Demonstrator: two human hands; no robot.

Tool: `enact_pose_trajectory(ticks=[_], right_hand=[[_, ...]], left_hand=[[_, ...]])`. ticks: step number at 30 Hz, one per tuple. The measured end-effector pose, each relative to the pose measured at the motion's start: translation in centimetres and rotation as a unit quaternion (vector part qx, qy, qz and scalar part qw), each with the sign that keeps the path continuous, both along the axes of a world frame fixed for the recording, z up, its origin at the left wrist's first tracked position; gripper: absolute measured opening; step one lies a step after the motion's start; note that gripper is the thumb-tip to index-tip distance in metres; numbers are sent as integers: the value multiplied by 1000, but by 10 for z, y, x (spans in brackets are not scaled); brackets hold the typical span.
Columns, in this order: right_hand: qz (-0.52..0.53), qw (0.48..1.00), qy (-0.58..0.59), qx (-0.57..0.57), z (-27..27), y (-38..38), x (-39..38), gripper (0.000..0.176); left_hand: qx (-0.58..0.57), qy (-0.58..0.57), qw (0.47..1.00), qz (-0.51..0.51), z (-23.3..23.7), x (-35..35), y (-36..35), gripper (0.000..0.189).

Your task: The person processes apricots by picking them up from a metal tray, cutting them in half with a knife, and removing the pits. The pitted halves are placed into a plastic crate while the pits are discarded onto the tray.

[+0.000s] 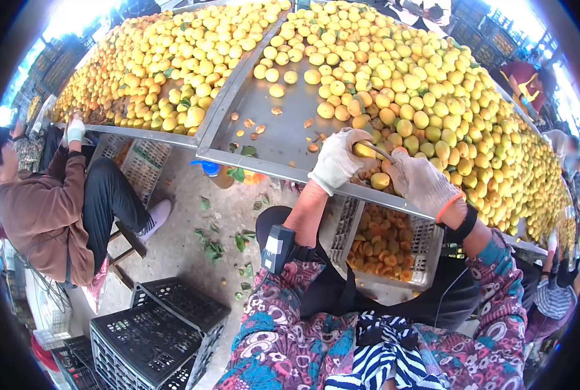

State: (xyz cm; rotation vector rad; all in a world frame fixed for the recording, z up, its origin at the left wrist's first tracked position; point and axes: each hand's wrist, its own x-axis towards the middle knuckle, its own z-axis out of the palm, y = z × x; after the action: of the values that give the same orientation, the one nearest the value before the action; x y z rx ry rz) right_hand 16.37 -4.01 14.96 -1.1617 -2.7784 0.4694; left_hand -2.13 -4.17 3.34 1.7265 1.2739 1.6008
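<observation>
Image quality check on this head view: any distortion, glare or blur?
Head view: fisheye distortion bows the metal table; black corners, blue fringing near the rim; daylight blown out upper left and right; left hand and right hand fairly sharp, far-right worker soft.

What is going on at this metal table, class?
The person's gloved left hand grips a yellow fruit, while the gloved right hand holds a thin metal tool against it. Whole fruit lies heaped on the metal table. Below its edge, a crate holds cut orange pieces. A co-worker sits at the table to the left.
</observation>
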Motion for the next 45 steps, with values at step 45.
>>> enact_pose_trajectory(ticks=[45], right_hand=[[26,979,193,-55,-57,44,-50,27]], left_hand=[[23,-580,809,-94,6,22,11,39]])
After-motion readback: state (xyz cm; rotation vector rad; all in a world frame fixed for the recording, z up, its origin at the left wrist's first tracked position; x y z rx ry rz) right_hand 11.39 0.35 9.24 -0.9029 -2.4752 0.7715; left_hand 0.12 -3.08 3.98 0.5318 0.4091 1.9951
